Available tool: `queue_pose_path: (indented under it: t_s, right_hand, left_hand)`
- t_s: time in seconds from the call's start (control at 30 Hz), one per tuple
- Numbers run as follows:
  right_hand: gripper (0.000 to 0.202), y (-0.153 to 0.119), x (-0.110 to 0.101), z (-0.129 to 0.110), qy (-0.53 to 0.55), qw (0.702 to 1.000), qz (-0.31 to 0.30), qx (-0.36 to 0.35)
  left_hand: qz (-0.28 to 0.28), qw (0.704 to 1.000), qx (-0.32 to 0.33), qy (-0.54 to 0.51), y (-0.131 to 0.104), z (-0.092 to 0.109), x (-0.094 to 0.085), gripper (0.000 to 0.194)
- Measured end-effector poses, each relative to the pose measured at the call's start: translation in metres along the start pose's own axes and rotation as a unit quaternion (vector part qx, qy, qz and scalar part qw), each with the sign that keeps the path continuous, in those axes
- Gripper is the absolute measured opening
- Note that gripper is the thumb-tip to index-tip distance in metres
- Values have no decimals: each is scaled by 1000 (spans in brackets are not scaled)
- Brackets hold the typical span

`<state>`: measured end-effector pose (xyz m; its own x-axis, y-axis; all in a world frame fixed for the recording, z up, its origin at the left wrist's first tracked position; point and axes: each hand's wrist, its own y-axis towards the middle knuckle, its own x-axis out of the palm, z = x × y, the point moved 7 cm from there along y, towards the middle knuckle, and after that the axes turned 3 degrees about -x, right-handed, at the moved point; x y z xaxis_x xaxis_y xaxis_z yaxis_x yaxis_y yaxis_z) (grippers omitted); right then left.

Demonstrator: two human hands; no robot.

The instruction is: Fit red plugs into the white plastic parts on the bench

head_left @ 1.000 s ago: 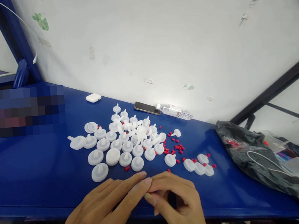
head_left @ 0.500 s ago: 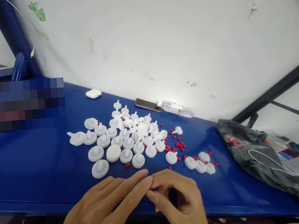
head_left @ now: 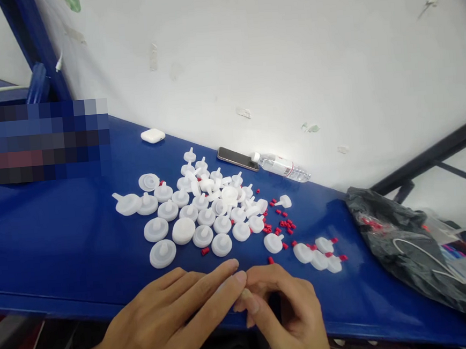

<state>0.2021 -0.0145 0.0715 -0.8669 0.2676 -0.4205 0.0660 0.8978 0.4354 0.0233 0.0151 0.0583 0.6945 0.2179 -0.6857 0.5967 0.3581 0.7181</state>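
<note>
My left hand (head_left: 175, 319) and my right hand (head_left: 286, 310) meet fingertip to fingertip over the front edge of the blue table (head_left: 61, 247). A pale piece, which looks like a white plastic disc (head_left: 224, 286), shows between my left fingers. My right thumb and forefinger pinch at the same spot; what they hold is hidden. Just beyond lies a pile of white discs with stubs (head_left: 206, 217). Small red caps (head_left: 285, 224) are scattered to its right. Three discs fitted with red caps (head_left: 320, 253) lie to the right of my hands.
A phone (head_left: 237, 158), a lying water bottle (head_left: 283, 166) and a white earbud case (head_left: 153, 135) sit against the white wall. A black plastic bag (head_left: 403, 242) with a white cable covers the table's right end. A blurred patch hides the far left.
The view has shifted, so everything sits slightly higher and further right in the frame. My hands stay pressed together in the same pose, with only small finger movements.
</note>
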Motion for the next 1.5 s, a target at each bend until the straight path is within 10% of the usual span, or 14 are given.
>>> queue_pose_path:
  t_s: [1.5]
  right_hand:
    - [14,-8,2,-6,-20,997,57,39]
  left_hand:
    - [-42,998,31,21,9,4,-7,58]
